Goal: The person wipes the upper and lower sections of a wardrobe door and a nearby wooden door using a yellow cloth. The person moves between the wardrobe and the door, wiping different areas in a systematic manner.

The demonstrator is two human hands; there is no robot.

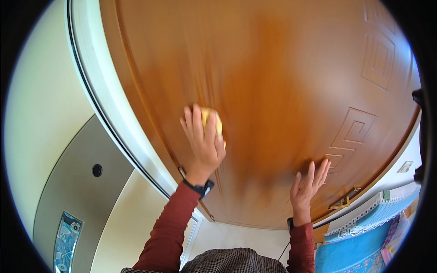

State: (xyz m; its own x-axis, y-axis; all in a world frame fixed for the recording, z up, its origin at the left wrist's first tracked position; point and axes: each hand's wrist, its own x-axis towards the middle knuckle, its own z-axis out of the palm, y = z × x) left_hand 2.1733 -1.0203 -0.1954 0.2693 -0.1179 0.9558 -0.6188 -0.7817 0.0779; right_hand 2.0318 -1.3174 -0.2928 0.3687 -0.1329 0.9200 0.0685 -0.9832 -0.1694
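Note:
A brown wooden door with a glossy surface fills most of the view. On its left part, my left hand presses a folded yellow cloth or sponge against the panel beside vertical grooves; the palm side is hidden. My right hand is lower and to the right, holding nothing, fingers extended and spread. Its fingertips are near a carved square-spiral pattern, and whether they touch the door I cannot tell.
A brass-coloured door handle sits at lower right, near a wall switch. Blue fabric covers lie below it. The white door frame runs down the left, beside a grey panel. Pale floor shows below the door.

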